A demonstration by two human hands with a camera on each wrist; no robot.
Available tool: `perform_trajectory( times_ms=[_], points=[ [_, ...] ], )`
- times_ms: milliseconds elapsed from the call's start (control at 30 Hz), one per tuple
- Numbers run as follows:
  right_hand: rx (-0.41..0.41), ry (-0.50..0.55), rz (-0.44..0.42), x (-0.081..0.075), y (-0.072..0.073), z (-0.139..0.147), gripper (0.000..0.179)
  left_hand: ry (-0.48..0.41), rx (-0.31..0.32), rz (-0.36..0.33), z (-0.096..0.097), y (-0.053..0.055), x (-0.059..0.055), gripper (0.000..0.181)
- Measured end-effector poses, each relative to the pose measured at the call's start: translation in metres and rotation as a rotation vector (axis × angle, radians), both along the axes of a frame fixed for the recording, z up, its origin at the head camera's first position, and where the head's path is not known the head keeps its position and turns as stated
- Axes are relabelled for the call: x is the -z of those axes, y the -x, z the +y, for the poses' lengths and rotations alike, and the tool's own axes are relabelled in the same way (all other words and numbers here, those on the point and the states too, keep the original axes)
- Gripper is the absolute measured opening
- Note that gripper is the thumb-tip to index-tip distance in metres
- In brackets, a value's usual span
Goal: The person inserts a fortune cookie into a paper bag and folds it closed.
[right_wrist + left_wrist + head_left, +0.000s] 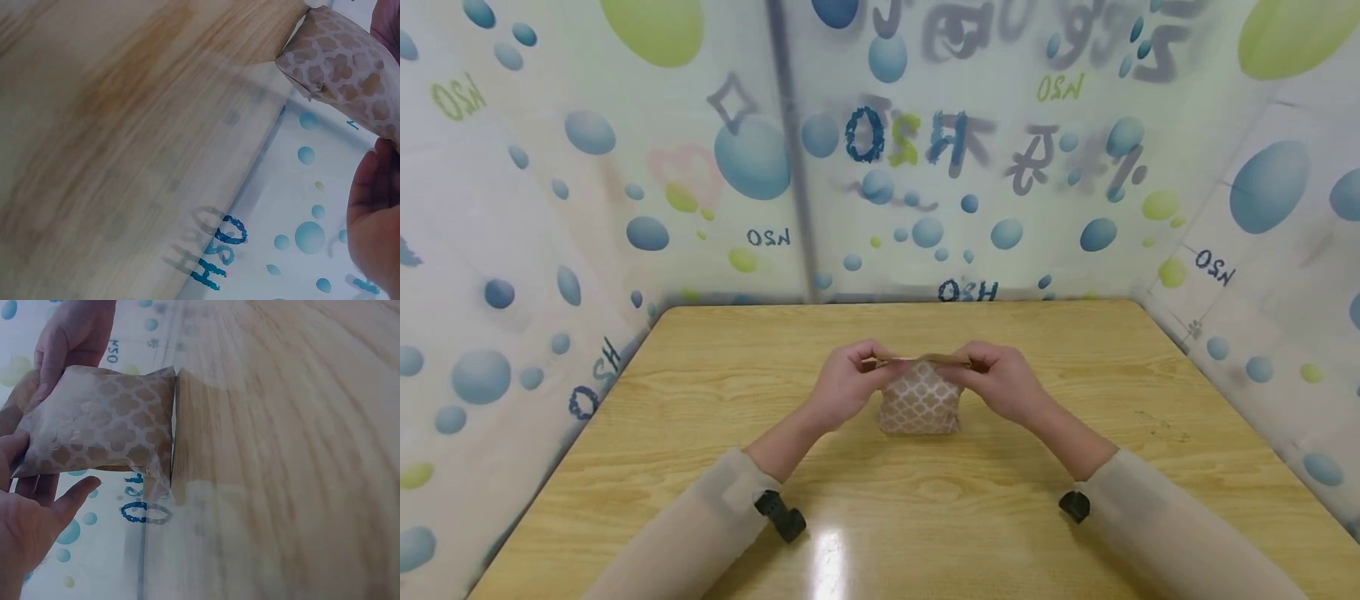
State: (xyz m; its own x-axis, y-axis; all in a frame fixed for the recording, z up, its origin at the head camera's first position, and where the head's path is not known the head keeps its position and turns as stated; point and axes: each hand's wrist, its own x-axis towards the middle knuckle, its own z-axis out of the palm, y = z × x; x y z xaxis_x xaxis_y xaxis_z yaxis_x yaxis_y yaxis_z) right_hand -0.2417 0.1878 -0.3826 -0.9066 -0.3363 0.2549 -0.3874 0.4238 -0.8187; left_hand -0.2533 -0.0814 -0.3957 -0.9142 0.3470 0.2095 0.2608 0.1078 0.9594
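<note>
A small brown paper bag (920, 402) with a white lattice pattern stands at the middle of the wooden table, its bottom edge down at the tabletop. My left hand (844, 385) pinches the bag's top edge at the left corner. At the opposite corner, my right hand (1004, 382) pinches the same edge between thumb and fingers. The top is drawn out flat between both hands. In the left wrist view the bag (119, 425) looks plump, with creased lower corners. What is inside it is hidden.
The wooden table (737, 350) has a light grain and a glare spot near the front. Fabric walls (850, 208) with blue and green dots enclose its back and sides. Black wrist straps (781, 515) sit on both sleeves.
</note>
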Motion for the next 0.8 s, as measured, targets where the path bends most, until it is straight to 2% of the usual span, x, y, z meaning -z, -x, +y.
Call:
perform_trajectory(
  times_ms=[167,400,633,800],
  points=[
    [0.002,0.017,0.015,0.0009,0.0003,0.0023,0.009,0.016,0.015,0.016,-0.0032,-0.0008,-0.0004,0.011],
    [-0.045,0.036,-0.001,-0.0018,-0.0027,0.0003,0.010,-0.001,0.034,-0.008,-0.0028,-0.0017,-0.0014,0.010],
    [0.012,-0.024,-0.012,-0.0026,-0.0026,0.0019,0.011,-0.032,-0.002,0.008,-0.0052,-0.0001,0.0005,0.011],
    [-0.010,-0.007,-0.003,-0.0029,-0.0033,0.0037,0.016,-0.021,0.024,0.019,-0.0056,0.0008,-0.0006,0.012]
  ],
)
